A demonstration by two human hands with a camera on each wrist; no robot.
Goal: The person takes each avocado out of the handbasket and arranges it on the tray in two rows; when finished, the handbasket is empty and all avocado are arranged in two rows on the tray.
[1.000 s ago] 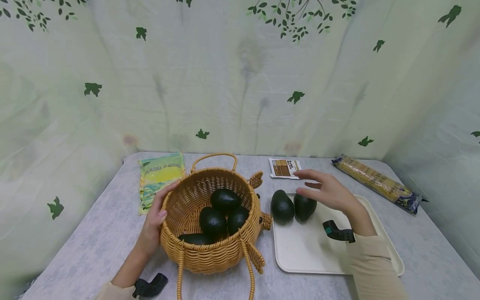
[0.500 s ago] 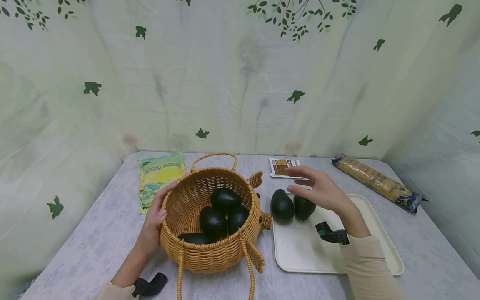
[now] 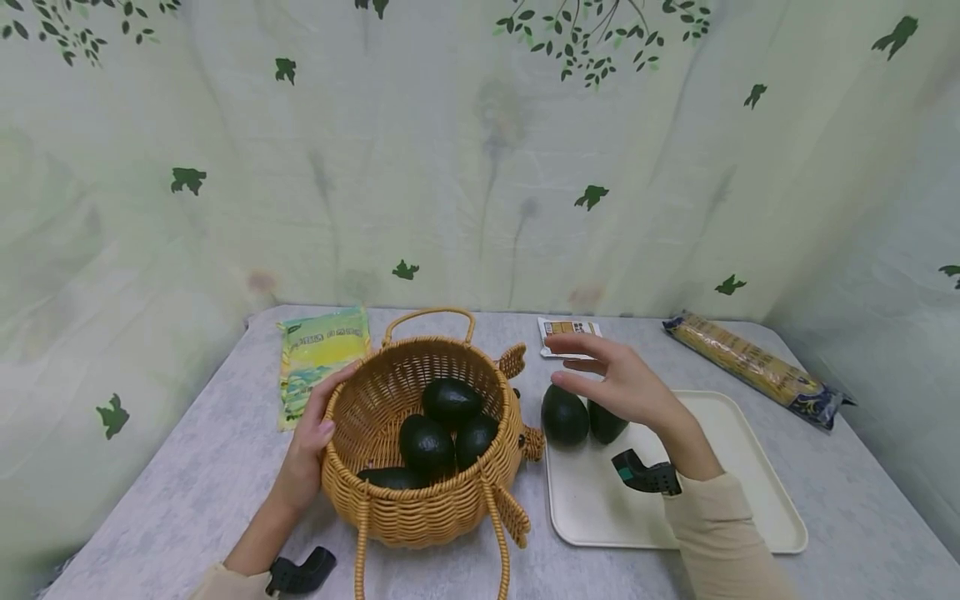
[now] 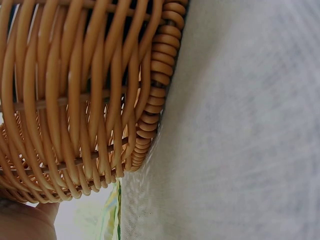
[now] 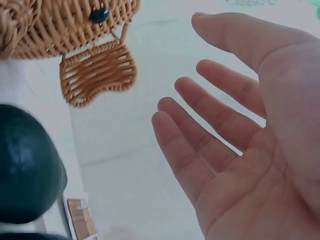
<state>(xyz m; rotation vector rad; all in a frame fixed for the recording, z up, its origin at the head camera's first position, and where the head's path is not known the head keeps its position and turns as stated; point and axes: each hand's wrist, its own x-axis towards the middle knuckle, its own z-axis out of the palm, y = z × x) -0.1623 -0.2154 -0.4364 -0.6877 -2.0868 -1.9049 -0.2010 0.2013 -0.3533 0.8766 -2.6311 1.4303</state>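
Right grip (image 3: 626,383), fingers parted and empty, hung above 2 avocados (image 3: 565,418), long axes roughly near-to-far; left grip (image 3: 306,446) rested against the basket (image 3: 420,518)

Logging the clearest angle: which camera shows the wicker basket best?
Head view: it shows the wicker basket from above, avocados visible inside. The left wrist shows only close-up weave; the right wrist, a cropped edge with one woven flap.

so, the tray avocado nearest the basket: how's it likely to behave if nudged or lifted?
The avocado will probably roll if nudged, being rounded. Its shiny skin could be slippery to lift. The second avocado close beside it may hinder a roll that way.
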